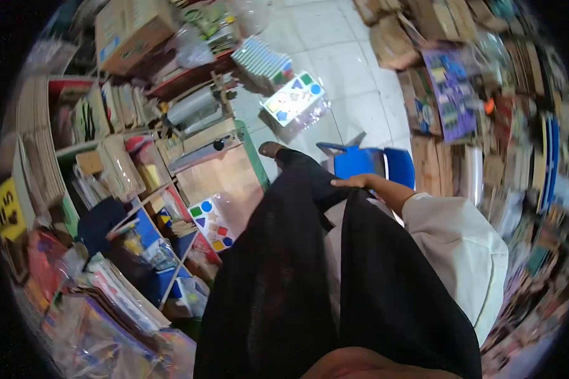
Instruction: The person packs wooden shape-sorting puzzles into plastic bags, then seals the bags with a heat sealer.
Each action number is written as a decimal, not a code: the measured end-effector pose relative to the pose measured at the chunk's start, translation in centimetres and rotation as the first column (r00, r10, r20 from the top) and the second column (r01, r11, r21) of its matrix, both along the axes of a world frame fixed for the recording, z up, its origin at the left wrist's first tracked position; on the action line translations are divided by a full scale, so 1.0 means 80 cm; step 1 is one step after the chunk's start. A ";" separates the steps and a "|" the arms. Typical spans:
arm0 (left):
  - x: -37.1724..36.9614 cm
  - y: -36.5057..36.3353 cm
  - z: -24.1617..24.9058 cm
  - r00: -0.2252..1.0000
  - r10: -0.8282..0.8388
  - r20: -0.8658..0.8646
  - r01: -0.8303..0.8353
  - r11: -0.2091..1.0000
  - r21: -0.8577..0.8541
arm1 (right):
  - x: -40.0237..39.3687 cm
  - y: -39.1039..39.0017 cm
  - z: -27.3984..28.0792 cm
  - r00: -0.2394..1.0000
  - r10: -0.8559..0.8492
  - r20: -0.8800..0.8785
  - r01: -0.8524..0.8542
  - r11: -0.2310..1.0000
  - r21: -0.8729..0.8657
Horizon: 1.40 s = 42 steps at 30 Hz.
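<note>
My right hand [353, 182] comes in from the right, out of a white sleeve [452, 246]. It lies on the black cloth [316, 183] over my leg, its visible fingers stretched out to the left. Nothing shows in it. A small blue chair [355, 163] stands just beyond this hand. My left hand is out of sight. Farther ahead, a white board with coloured shapes [294, 98] rests by a striped stack [262, 60] on the floor. A similar shape board [212, 222] leans beside the wooden tabletop [218, 177] on the left.
Shelves [101, 145] packed with books and paper line the left side. A cardboard box [136, 38] sits at upper left. Brown-wrapped bundles [395, 44] and a purple printed sheet [452, 95] fill the right side. White floor tiles [354, 82] run between. My shoe [270, 149] is ahead.
</note>
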<state>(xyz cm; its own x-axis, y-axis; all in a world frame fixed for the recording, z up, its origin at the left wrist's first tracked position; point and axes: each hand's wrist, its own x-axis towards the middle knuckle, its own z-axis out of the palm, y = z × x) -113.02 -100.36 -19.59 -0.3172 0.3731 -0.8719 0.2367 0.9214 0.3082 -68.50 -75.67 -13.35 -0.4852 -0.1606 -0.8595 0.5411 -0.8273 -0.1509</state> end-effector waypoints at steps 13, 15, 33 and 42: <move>0.051 0.157 0.044 0.847 -0.524 0.086 0.524 0.851 0.027 | 0.130 -0.159 0.057 0.733 -0.517 0.443 0.273 0.820 0.504; 0.071 0.195 0.039 0.797 -0.595 0.101 0.593 0.803 0.052 | 0.151 -0.174 0.064 0.705 -0.552 0.444 0.260 0.785 0.563; 0.273 0.449 0.075 0.325 -0.944 -0.058 0.925 0.305 0.226 | 0.247 -0.197 0.037 0.589 -0.669 0.453 0.443 0.736 0.511; 0.572 0.602 0.091 0.172 -0.976 0.129 0.907 0.209 0.366 | 0.419 0.032 0.032 0.651 -0.712 0.263 0.558 0.684 0.469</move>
<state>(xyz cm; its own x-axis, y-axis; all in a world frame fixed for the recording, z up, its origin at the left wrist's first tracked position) -67.29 -52.20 -12.33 0.6190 0.3404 -0.7078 0.7578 -0.0222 0.6521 -35.00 -73.13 -10.79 0.0362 0.3714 -0.9278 -0.0319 -0.9275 -0.3726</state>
